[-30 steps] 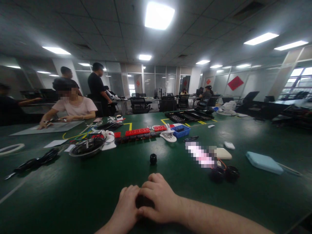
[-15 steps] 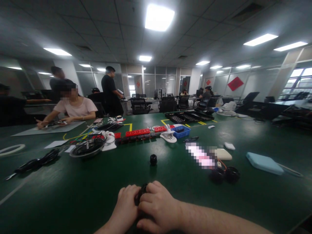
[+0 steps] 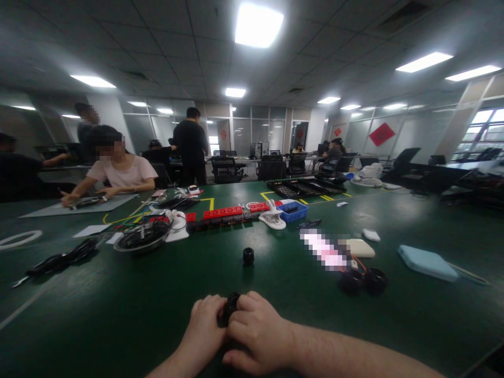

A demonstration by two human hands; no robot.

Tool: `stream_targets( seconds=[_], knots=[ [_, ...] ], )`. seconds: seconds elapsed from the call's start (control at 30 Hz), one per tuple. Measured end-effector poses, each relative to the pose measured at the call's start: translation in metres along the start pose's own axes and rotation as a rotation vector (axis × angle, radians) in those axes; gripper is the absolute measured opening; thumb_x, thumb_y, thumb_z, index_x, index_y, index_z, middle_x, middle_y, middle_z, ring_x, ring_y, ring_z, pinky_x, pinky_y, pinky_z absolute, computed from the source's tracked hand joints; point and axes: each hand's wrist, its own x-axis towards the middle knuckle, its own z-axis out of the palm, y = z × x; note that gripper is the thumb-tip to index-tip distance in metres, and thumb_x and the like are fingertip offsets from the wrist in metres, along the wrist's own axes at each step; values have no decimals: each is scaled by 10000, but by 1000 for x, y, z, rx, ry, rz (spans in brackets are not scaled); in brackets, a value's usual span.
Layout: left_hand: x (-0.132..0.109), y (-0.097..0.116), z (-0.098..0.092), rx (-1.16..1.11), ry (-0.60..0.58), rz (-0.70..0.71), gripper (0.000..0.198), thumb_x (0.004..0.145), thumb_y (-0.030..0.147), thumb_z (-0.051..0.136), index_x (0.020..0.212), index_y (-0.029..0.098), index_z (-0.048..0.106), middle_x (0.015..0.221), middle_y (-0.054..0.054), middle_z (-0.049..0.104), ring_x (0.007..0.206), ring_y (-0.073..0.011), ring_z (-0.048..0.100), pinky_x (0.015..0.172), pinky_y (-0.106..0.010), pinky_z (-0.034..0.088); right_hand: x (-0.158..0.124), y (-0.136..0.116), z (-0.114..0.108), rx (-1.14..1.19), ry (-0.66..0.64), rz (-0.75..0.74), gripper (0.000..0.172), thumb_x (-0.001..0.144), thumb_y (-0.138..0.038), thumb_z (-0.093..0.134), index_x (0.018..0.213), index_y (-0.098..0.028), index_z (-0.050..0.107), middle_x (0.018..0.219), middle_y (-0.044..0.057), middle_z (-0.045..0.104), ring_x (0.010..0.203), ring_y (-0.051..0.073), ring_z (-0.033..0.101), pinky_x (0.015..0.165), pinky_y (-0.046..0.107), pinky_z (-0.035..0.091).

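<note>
Close to the table's near edge, my left hand (image 3: 205, 329) and my right hand (image 3: 258, 333) are closed together round a small black round part (image 3: 231, 305). It looks ring-shaped at the top; my fingers cover most of it, so its exact kind is unclear. A short black cylindrical piece (image 3: 248, 256) with a ridged side stands upright on the green table (image 3: 149, 310), a little beyond my hands and apart from them.
To the right lie two black round parts (image 3: 364, 282) with wires, a cream case (image 3: 360, 248) and a light-blue case (image 3: 427, 262). Further off are a blue bin (image 3: 292, 212), red strips (image 3: 222, 212) and a metal bowl (image 3: 142, 236). A co-worker (image 3: 122, 170) sits at far left.
My hands stay closed on the black part, which shows slightly more between my fingers. In the background, the standing person in black has turned and shifted right.
</note>
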Motion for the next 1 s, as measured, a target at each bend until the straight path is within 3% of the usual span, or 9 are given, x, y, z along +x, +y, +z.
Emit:
stream_targets(
  seconds=[0.67,1.0],
  knots=[
    [2,-3,-6,-19,15,-33,155,667,348,575,688,195,558,747,3,584,763,-190,522,698,-273,333,-3,11,-5,46,34,195,173,767,-343,506,714,-179,504,644,13,560,665,162,413,609,307,279],
    [2,-4,-7,-20,-15,-30,233,697,430,544,699,197,552,755,3,576,770,-193,515,702,-276,329,-3,17,-4,74,24,284,203,799,-311,466,646,-178,462,634,11,529,647,155,401,610,296,303]
  ],
)
